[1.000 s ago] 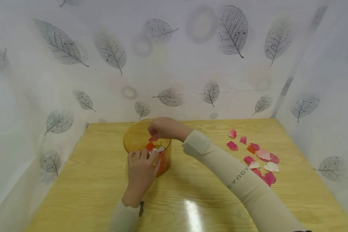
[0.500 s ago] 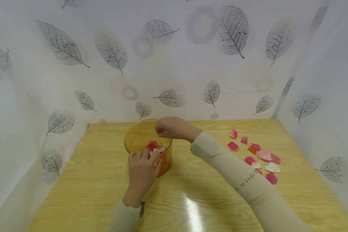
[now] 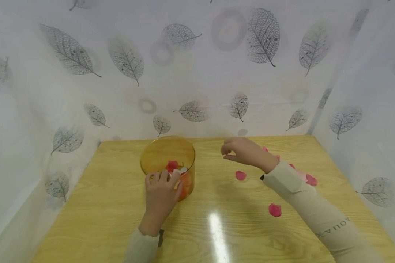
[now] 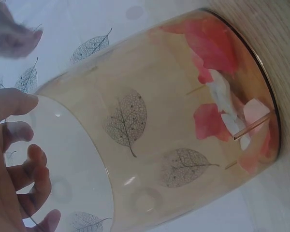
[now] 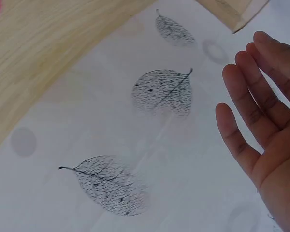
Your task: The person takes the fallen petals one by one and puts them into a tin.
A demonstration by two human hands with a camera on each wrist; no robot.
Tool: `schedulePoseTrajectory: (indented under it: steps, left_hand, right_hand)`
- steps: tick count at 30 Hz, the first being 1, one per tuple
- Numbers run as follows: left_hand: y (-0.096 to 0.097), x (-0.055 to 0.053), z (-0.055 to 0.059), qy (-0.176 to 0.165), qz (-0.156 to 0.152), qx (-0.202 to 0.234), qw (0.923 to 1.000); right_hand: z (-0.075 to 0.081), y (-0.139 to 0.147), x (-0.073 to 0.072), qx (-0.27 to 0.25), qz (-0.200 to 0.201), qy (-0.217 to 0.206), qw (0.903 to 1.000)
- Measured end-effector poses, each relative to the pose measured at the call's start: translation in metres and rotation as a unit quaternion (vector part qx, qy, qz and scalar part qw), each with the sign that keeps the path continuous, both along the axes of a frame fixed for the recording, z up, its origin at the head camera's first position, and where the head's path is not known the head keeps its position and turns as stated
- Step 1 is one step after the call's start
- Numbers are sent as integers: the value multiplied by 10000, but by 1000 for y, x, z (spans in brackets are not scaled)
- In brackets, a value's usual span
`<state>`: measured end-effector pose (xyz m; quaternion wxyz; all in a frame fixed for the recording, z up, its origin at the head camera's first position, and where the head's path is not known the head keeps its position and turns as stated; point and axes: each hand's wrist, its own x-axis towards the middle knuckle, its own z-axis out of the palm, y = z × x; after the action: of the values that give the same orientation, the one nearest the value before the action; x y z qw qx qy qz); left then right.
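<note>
A see-through amber cylindrical vase (image 3: 168,148) stands on the table at left of centre. Red and white petals (image 3: 172,165) lie inside at the bottom; thin brown rods (image 4: 251,126) show among them in the left wrist view. My left hand (image 3: 161,195) grips the near rim, its fingers curled over the edge. To the right of the vase my right hand (image 3: 245,151) hovers over the table, holding nothing. In the right wrist view the right hand (image 5: 268,111) has loosely bent, spread fingers. A single red petal (image 3: 240,175) lies below it.
Another red petal (image 3: 275,210) lies nearer the front. More petals (image 3: 311,179) lie to the right, partly covered by the right sleeve (image 3: 306,197). Leaf-printed white cloth (image 3: 197,73) rises behind and beside the wooden table (image 3: 112,204).
My right hand has let go a red petal over the vase and moved away to the right. Two red petals now show left of the scattered ones. The left hand stays put.
</note>
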<state>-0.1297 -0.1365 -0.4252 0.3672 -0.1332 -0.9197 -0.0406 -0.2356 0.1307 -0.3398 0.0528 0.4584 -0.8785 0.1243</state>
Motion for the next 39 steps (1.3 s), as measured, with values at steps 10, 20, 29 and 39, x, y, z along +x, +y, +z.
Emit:
schedulePoseTrajectory:
  steps: [10, 20, 29, 39]
  left_hand:
    - [0, -1, 1, 72, 20, -11, 10000]
    - [-1, -1, 1, -9, 31, -31, 10000]
    - [1, 1, 4, -82, -4, 21, 10000]
    - [1, 1, 3, -61, -4, 13, 10000]
  right_hand:
    - [-70, 55, -8, 535, -310, -220, 9978]
    - [-113, 58, -23, 800, -371, -640, 9940]
    - [-121, 55, -32, 1000, -371, -899, 9902]
    - [-125, 59, -39, 992, -288, -1158, 9879]
